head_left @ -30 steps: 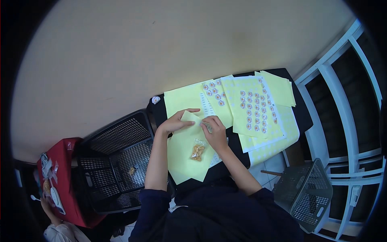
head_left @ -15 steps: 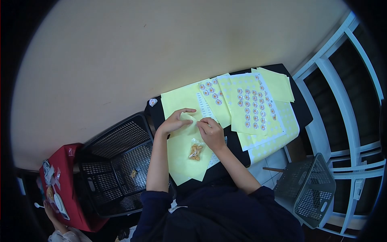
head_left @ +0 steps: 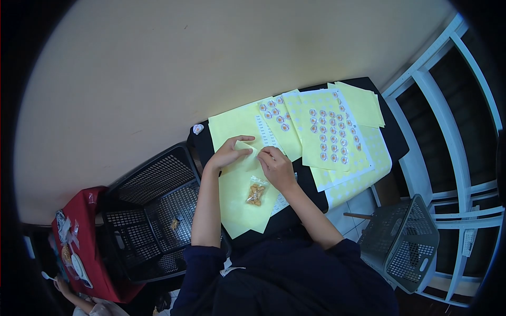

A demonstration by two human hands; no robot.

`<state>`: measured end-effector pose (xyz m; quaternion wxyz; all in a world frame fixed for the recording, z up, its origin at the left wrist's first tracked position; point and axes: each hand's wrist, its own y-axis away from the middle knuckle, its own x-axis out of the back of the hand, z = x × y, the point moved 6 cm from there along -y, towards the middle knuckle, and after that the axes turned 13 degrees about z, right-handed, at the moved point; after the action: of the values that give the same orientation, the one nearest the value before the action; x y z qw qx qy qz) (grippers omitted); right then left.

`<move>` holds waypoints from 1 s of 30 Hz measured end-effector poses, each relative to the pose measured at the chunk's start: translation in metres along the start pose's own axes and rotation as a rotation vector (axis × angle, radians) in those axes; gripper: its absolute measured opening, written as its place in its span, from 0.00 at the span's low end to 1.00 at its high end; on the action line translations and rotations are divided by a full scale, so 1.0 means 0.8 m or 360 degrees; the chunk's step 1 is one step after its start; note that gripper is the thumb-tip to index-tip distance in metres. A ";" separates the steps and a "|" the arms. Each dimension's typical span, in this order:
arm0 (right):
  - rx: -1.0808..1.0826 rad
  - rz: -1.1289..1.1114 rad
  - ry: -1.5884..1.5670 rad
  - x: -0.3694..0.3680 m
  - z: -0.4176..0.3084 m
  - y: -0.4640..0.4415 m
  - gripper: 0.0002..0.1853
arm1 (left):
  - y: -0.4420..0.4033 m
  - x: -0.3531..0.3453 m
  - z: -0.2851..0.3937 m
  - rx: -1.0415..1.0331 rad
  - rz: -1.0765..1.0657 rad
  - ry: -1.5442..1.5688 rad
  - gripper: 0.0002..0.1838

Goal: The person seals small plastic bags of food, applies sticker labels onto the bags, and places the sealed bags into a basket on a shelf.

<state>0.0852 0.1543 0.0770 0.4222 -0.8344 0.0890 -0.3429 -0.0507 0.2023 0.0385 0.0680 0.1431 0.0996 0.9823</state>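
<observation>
My left hand grips a raised, bent corner of a pale yellow sheet between thumb and fingers. Close against that corner, my right hand is closed in a pinch; what its fingertips hold is too small to make out. Below both hands, a small clear zip bag of golden-brown snack pieces lies on yellow paper. Strips of small printed labels show just beyond my hands.
Sheets of round stickers cover the right of the black table. A black crate stands left, holding a small bag. A grey basket is at right. Another person's hand holds a spoon by a red table.
My hands stay together at the bent yellow corner, with only slight movement. The view has shifted a little. At the far left, the other person's hand and spoon have moved lower.
</observation>
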 end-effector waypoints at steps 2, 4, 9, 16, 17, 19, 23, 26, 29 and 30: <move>-0.0192 -0.0131 -0.0094 -0.003 0.003 0.002 0.05 | -0.001 0.003 -0.005 0.0010 0.0032 0.0009 0.20; -0.0276 -0.0199 -0.0122 0.002 0.005 0.006 0.05 | -0.002 0.006 -0.003 -0.0150 0.0107 -0.0095 0.23; -0.0764 -0.0129 -0.0524 0.017 0.017 0.024 0.04 | 0.024 0.019 0.021 -0.0605 0.0764 -0.0517 0.31; -0.1877 -0.0357 -0.1330 0.046 0.015 0.110 0.09 | 0.134 -0.031 0.015 -0.0166 0.0819 -0.1013 0.31; -0.2048 -0.0434 -0.1464 0.046 0.011 0.122 0.10 | 0.142 -0.043 0.008 -0.0173 0.0780 -0.1045 0.31; -0.2080 -0.0425 -0.1469 0.048 0.003 0.131 0.11 | 0.147 -0.055 -0.002 -0.0175 0.0737 -0.1077 0.31; -0.2070 -0.0380 -0.1488 0.045 -0.002 0.137 0.12 | 0.144 -0.065 -0.012 -0.0243 0.0596 -0.0715 0.26; -0.1859 -0.0313 -0.1446 0.049 0.000 0.128 0.09 | 0.150 -0.071 -0.006 -0.0355 0.0546 -0.0354 0.21; -0.1609 -0.0271 -0.1252 0.060 0.002 0.106 0.06 | 0.156 -0.070 0.004 -0.0234 0.0447 0.0017 0.18; -0.1546 -0.0259 -0.1140 0.066 0.002 0.098 0.05 | 0.157 -0.075 0.000 -0.0057 0.0320 0.0196 0.17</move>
<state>0.1366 0.0833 0.0427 -0.0307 -0.9992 0.0236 0.0079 -0.0070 0.0708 0.0495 -0.0346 0.0907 0.0710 0.9927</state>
